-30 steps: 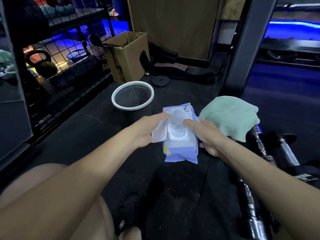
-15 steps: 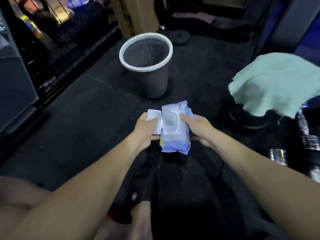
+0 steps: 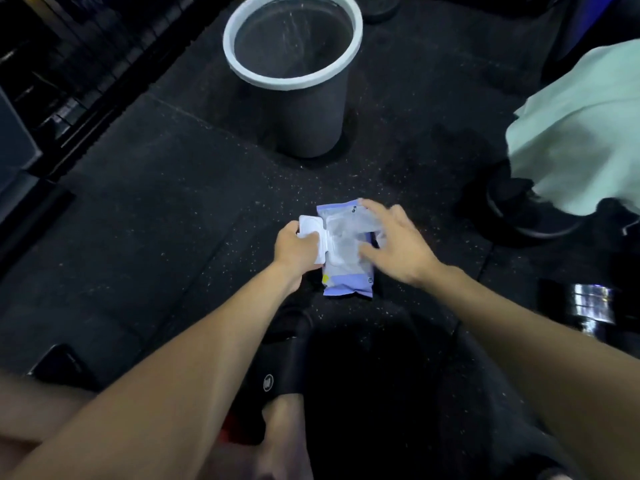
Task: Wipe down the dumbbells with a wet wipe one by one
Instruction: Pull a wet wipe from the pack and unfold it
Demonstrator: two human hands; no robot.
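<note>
Floor (image 3: 173, 202): dark speckled rubber matting fills the frame; a wire rack edge shows in the upper left corner.
Bucket (image 3: 294, 81): grey with a white rim, upright at upper centre, well apart from the hands.
Left hand (image 3: 298, 249): just left of centre, fingers curled at the left edge of the pack, gripping it beside the hinged white lid (image 3: 311, 228), which stands flipped open to the left.
Wet wipe pack (image 3: 346, 258): pale purple, at the centre of the frame, held low over or on the floor; which of the 2 is not clear.
Wipe (image 3: 349, 233): a blurred translucent sheet over the pack's opening, apparently part way out.
Right hand (image 3: 398, 244): just right of centre, fingers spread and fairly straight over the top of the pack; whether the thumb and a finger pinch the sheet cannot be told through the blur.
Green cloth (image 3: 581, 133): draped over a dark object at the right edge.
Dumbbell (image 3: 592, 306): only 1 chrome end shows at the lower right, untouched, near the right forearm.
Stage, as judged: drawing out the 1st wipe; no wiping begun.
Risk: a quick pull could drag several sheets out together, or tear 1.
Risk: a loose left grip would let the pack lift with the sheet.
Risk: the open lid, left up, would dry the remaining wipes.
</note>
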